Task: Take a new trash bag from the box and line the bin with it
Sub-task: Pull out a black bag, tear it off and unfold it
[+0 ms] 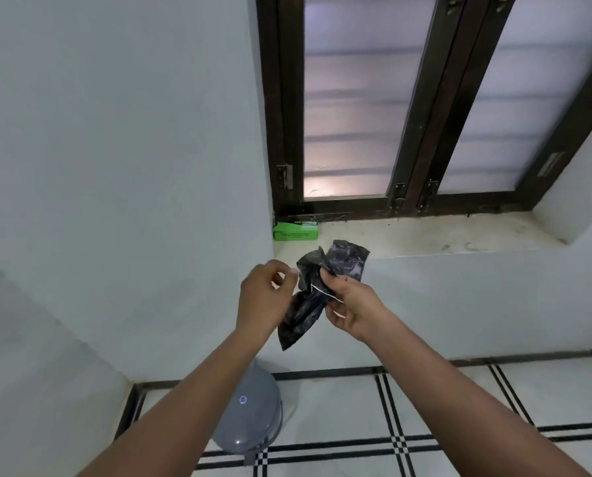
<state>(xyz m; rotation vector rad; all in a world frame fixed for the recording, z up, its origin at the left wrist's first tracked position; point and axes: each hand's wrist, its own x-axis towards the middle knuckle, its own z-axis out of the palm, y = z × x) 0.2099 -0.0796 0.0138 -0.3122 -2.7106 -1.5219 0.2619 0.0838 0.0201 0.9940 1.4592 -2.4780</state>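
While the right hand (348, 304) grips the crumpled black bag (322, 287), the left hand (263, 297) pinches its edge

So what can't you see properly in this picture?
- Grey bin, head view: the left forearm covers part of its lid, so whether it is lined stays hidden.
- Green box on the sill: print too small to read.
- Black trash bag: crumpled between the right hand and left hand; its opening is hidden.
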